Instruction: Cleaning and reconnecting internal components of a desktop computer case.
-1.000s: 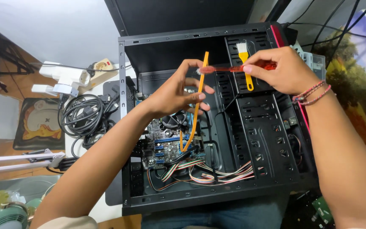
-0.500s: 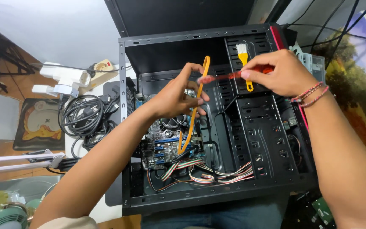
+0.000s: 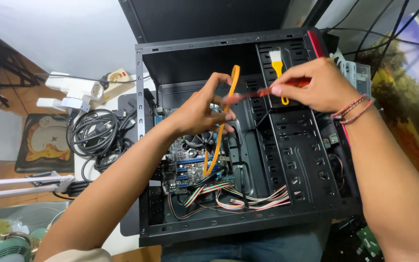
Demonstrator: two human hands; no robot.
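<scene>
Both hands sit slightly lower vs. earlier frame; left hand [image 3: 200,109] grip pinches orange cable [image 3: 221,128] above the motherboard [image 3: 185,162], right hand [image 3: 316,87] grip pinches red cable [image 3: 253,93] w/ yellow brush [image 3: 278,73]: keep cables slack, clear of fan.

Both forearms are bare from the elbow down, with no sleeves reaching the wrists. The left hand [image 3: 201,110] wears no ring, watch or band. At the right hand [image 3: 318,86], the wrist carries thin braided thread bracelets [image 3: 351,107] in red and dark strands, wound round several times. Blue denim trousers [image 3: 248,247] show at the bottom edge, over the person's lap.
</scene>
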